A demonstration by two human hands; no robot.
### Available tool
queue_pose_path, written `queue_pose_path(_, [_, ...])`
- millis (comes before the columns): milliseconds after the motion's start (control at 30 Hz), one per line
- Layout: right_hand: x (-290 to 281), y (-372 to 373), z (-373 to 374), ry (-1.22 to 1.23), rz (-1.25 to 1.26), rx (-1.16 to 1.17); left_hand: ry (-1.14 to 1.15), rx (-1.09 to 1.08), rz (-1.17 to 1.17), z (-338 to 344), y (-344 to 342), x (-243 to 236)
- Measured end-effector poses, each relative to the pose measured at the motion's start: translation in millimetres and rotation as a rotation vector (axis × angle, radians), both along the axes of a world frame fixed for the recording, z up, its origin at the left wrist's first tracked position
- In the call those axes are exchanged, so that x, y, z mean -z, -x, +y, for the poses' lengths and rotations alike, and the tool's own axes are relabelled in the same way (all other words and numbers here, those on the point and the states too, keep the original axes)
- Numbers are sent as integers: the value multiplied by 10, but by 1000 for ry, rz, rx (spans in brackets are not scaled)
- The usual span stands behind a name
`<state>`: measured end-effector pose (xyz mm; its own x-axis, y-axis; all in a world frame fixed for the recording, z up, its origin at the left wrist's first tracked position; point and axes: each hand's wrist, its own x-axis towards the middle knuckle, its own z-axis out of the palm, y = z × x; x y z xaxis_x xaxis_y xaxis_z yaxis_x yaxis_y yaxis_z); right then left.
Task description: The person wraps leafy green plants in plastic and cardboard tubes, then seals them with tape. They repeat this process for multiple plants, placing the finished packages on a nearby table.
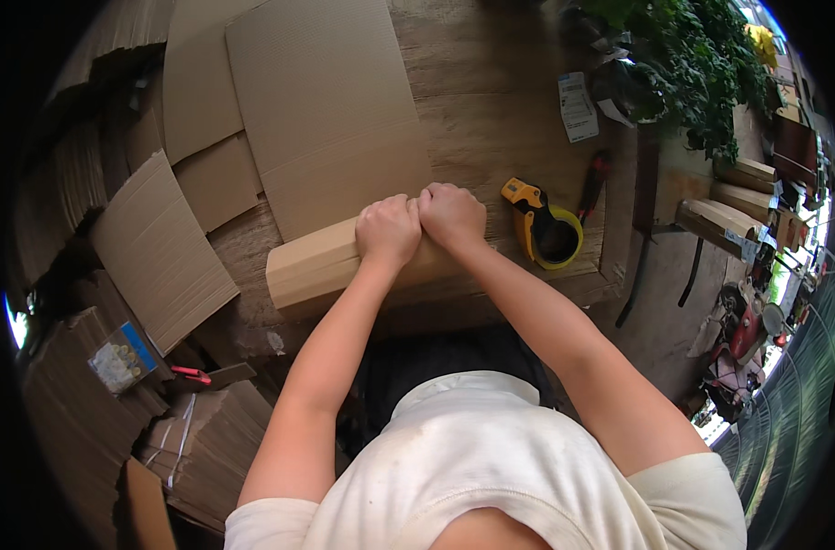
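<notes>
My left hand (388,231) and my right hand (452,215) are side by side, fingers curled over the near part of a brown cardboard sheet (312,261). That part is bent up into a ridged, folded shape along the table's front edge. Beyond my knuckles a wide, flat cardboard sheet (326,101) stretches away; whether the two are one piece is hidden by my hands. To the right of my right hand a yellow and black tape dispenser (527,206) lies with its roll of tape (573,229). My fingertips are mostly out of sight.
The wooden table (481,119) bears a red-handled tool (595,179) and a white printed label (578,107). Leafy plants (702,64) hang over its far right corner. At left are stacked cardboard (60,403), a loose sheet (165,247), a clear bag (122,357) and a red-handled cutter (192,375).
</notes>
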<state>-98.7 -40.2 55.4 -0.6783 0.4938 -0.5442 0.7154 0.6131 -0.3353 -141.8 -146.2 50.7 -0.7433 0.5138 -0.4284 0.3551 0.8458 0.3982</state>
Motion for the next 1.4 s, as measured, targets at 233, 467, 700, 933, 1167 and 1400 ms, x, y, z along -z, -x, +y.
queue_pose_path(233, [-11,-85,-73,-50,102,29,-40,37,91,-65,-78,48])
queue_pose_path(467, [-36,-373,-311,-97,189,39,-208,-106,242,-275,-457,162])
queue_pose_path(700, [352,-687,4,515,93,604,-147,-103,90,-267,-284,98])
queue_pose_path(933, [15,-1056,52,1031,19,802,-297,-76,184,-294,-524,86])
queue_pose_path(1167, [64,-1735,-393,451,116,587,-252,63,90,-413,-937,-4])
queue_pose_path(1400, [10,-1397,-396,106,455,172,-195,71,-33,-356,-809,81])
